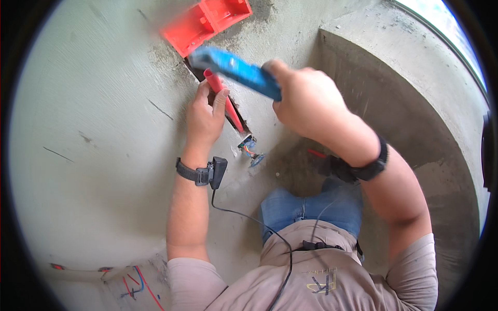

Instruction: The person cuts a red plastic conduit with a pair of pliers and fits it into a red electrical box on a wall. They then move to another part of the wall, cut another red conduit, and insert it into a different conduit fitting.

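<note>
My left hand [206, 116] is closed, its thumb and fingers pinching a red plastic conduit pipe [232, 111]. The pipe slants along a narrow channel cut into the wall, its open upper end just below the blue tool. In my right hand [314, 101] is a blue hand tool [241, 72] with a greyish head, blurred by motion; its exact kind is unclear. The tool's head hovers between the pipe's top and a red double wall box [207, 23] set in the wall. Whether the head touches the pipe, I cannot tell.
Thin coloured wires [253, 155] stick out of a small opening at the channel's lower end. A concrete ledge [404, 67] curves along the right, by a bright window. A black cable [244, 211] runs from my left wrist strap. Red and blue conduits [148, 287] show at lower left.
</note>
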